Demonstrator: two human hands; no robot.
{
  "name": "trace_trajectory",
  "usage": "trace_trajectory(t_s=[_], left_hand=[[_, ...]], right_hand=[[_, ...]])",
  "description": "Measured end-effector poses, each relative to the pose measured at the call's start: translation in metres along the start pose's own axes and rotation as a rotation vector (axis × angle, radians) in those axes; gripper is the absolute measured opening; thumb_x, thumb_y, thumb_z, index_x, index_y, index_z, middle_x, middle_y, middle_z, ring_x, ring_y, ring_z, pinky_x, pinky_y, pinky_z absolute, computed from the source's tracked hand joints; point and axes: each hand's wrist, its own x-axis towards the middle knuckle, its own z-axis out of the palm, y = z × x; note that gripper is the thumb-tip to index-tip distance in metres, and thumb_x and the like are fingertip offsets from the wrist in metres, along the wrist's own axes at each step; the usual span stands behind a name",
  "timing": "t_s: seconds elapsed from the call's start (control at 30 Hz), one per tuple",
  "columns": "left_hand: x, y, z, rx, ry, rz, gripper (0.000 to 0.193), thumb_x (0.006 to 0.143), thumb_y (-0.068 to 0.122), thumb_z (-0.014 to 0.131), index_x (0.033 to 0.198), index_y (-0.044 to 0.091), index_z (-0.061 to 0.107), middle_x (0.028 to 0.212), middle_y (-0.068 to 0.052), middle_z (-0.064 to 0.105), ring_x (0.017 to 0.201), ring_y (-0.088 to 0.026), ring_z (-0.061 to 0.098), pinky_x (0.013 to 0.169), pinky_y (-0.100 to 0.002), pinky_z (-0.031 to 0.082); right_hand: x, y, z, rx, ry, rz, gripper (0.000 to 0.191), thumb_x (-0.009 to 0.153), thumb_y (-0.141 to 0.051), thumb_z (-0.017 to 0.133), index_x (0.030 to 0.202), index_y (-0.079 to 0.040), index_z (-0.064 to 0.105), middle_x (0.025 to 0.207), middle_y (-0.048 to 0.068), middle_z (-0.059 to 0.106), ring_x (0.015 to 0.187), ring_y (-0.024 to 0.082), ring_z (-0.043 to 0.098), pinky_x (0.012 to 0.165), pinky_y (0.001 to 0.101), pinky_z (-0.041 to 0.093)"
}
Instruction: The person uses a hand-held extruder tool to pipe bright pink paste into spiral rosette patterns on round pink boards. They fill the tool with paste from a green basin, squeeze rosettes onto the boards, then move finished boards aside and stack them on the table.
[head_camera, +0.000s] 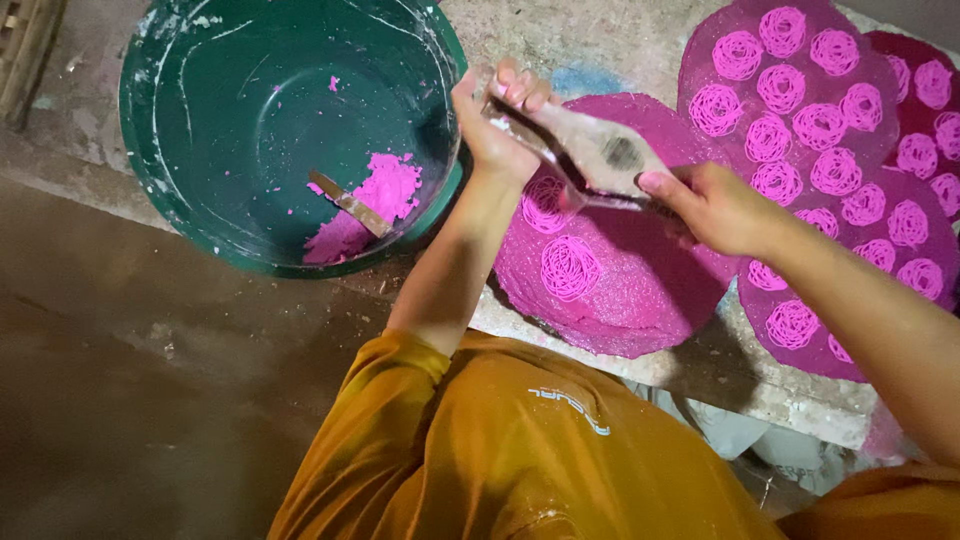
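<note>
Both my hands hold a wooden press tool (600, 150) over a round pink mat (620, 290). My left hand (495, 125) grips its far end near the bowl, and my right hand (715, 205) grips the handles on the near side. Two coiled pink noodle nests lie on that mat, one (570, 268) in plain view and one (545, 203) partly under the press. A green plastic bowl (200, 130) to the left holds a lump of pink dough (375, 200) and a flat wooden spatula (350, 203).
More pink mats (800, 110) covered with several noodle coils lie at the right, overlapping each other. All rest on a grey concrete ledge (760, 385). My orange-clothed knees (480, 440) fill the bottom. A dark floor lies at the lower left.
</note>
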Motion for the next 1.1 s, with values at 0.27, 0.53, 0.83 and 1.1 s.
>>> trace_trajectory(t_s=[0.27,0.53,0.83,1.1], left_hand=[[0.014,0.013,-0.022,0.078,0.521,-0.289,0.055,0.095,0.058,0.031,0.094,0.007,0.053,0.08,-0.007,0.06,0.08,-0.02,0.057,0.078,-0.036,0.044],[-0.025,0.001,-0.083,0.973,0.41,-0.673,0.077,0.103,0.068,0.017,0.143,0.012,0.052,0.085,-0.006,0.068,0.042,-0.007,0.029,0.035,-0.023,0.019],[-0.081,0.022,-0.018,1.902,-0.147,0.006,0.058,0.11,0.037,0.054,0.162,0.015,0.043,0.135,-0.015,0.072,0.097,-0.017,0.074,0.084,-0.029,0.061],[0.036,-0.025,0.005,0.041,-0.071,-0.138,0.03,0.105,0.042,0.062,0.102,0.012,0.058,0.082,0.001,0.053,0.088,-0.018,0.058,0.097,-0.043,0.047]], right_hand=[[0.017,0.017,0.006,0.112,0.045,-0.208,0.058,0.105,-0.052,0.05,0.084,0.001,0.062,0.062,0.005,0.056,0.057,0.015,0.055,0.056,0.035,0.045],[0.034,0.039,0.014,0.258,0.089,-0.228,0.041,0.102,-0.045,0.054,0.094,-0.005,0.064,0.067,0.002,0.059,0.059,0.012,0.056,0.056,0.0333,0.046],[0.035,0.079,0.001,0.372,0.104,-0.233,0.057,0.102,-0.057,0.047,0.103,-0.002,0.064,0.075,0.004,0.064,0.064,0.014,0.062,0.057,0.0335,0.049],[0.036,0.063,-0.026,0.316,-0.129,-0.005,0.073,0.1,-0.065,0.037,0.1,0.0,0.071,0.072,0.009,0.071,0.063,0.018,0.069,0.06,0.0337,0.055]])
